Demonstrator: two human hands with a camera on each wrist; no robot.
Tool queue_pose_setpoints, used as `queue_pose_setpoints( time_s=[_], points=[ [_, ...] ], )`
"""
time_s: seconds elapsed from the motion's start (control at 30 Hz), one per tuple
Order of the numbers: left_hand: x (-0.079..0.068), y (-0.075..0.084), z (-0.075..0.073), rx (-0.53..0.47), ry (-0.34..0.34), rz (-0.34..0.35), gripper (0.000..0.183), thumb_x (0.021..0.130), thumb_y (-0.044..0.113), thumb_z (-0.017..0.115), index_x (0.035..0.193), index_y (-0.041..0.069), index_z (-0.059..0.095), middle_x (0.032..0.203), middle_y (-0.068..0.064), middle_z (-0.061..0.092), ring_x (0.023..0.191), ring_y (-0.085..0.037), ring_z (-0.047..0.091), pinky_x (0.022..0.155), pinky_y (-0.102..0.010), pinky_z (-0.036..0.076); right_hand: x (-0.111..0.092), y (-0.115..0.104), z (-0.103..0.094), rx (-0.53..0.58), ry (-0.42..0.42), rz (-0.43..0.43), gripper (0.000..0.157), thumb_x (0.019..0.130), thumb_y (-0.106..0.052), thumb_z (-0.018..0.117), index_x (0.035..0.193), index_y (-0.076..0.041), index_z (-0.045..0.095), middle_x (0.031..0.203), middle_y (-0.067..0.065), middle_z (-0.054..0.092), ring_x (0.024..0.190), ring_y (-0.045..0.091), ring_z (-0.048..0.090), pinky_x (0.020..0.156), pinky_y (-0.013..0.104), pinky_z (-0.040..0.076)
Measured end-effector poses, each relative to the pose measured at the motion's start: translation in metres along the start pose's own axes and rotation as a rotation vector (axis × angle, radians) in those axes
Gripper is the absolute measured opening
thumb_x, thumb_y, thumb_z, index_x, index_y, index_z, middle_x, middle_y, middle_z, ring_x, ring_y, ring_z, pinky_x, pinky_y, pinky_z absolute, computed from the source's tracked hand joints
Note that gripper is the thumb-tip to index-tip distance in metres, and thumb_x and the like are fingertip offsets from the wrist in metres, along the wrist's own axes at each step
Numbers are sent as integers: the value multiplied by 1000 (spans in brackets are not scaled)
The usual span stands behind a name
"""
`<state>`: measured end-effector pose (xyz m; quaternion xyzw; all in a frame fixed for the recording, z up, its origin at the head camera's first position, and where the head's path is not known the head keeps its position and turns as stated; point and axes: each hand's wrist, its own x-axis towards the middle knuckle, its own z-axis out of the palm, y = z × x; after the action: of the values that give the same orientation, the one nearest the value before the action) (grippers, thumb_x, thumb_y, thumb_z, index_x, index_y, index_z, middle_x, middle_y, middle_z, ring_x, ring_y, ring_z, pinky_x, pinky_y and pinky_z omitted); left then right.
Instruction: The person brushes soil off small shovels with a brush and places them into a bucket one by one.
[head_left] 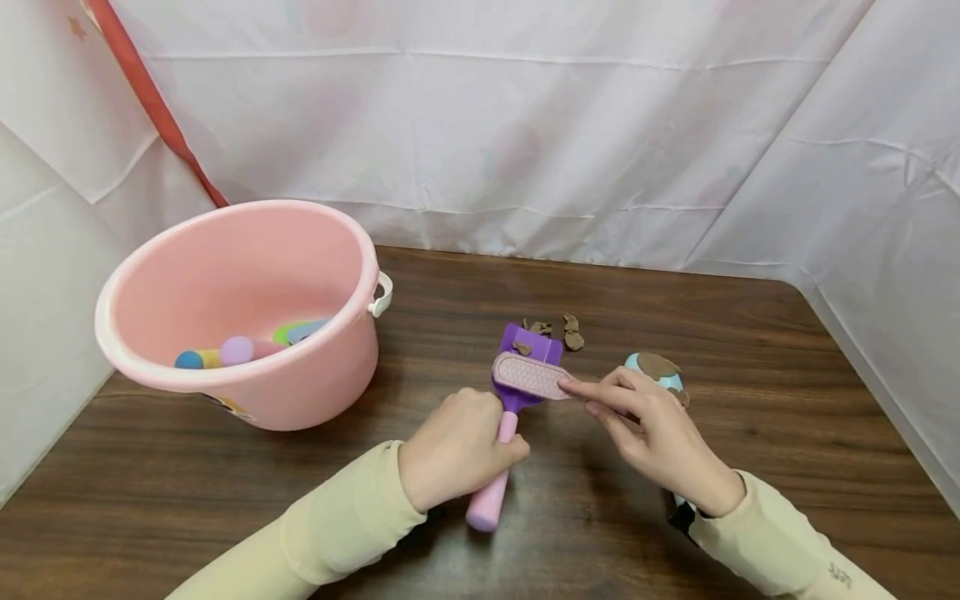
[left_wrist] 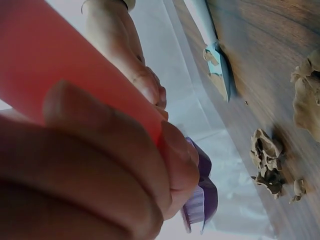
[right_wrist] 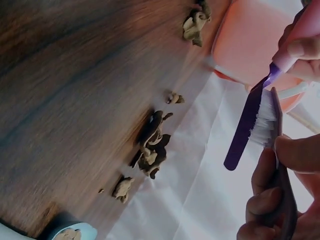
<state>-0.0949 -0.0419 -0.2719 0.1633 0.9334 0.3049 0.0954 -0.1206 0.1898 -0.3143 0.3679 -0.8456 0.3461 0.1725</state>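
Observation:
My left hand (head_left: 453, 446) grips the pink handle (head_left: 489, 502) of a toy shovel with a purple blade (head_left: 551, 350). Between its fingers and thumb, my right hand (head_left: 663, 437) holds a pink brush (head_left: 528, 375). The brush lies across the blade in the head view, and its white bristles (right_wrist: 265, 122) meet the blade in the right wrist view. One brown flake (head_left: 522, 348) shows on the blade's far part. Past the blade's tip lie crumpled brown pieces (head_left: 573, 335) on the table.
A pink bucket (head_left: 300, 408) with toys inside, among them a handle with a lilac end (head_left: 237, 349), stands at the left. Partly behind my right hand lies a light blue shovel (left_wrist: 214, 52) bearing brown pieces. White curtains (head_left: 480, 125) border the wooden table (head_left: 795, 467).

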Motion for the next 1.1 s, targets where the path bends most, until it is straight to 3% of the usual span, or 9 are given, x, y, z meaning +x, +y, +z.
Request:
queue_pose_setpoints(
  time_s=[0.3,0.6,0.93,1.1],
  points=[
    [-3,0,1,-27,2,9,32,74,13,65,56,16,39,50,7,35,44,-7,36,39,-23,30,5,12,-3,-131,52,47,48,78,9,68,118,-17,69,77,-9,54,67,2,40,58,15,33],
    [-6,1,2,-56,-29,32,31,73,11,63,56,16,38,50,7,34,44,-6,35,38,-22,28,7,25,-4,-190,98,145,45,80,9,67,118,-16,69,75,-6,56,64,5,39,57,16,31],
    [-6,2,0,-63,-13,32,27,73,11,62,57,14,40,52,6,35,45,-7,35,39,-23,29,5,26,-8,-204,67,261,40,88,1,62,124,-15,64,82,1,61,65,8,41,58,26,35],
    [-6,3,-5,-61,0,23,30,73,12,61,55,16,36,51,7,31,45,-6,33,40,-22,26,2,21,-10,-155,-6,330,34,95,-6,54,127,-14,61,78,0,57,61,7,40,57,25,35]
  ],
)
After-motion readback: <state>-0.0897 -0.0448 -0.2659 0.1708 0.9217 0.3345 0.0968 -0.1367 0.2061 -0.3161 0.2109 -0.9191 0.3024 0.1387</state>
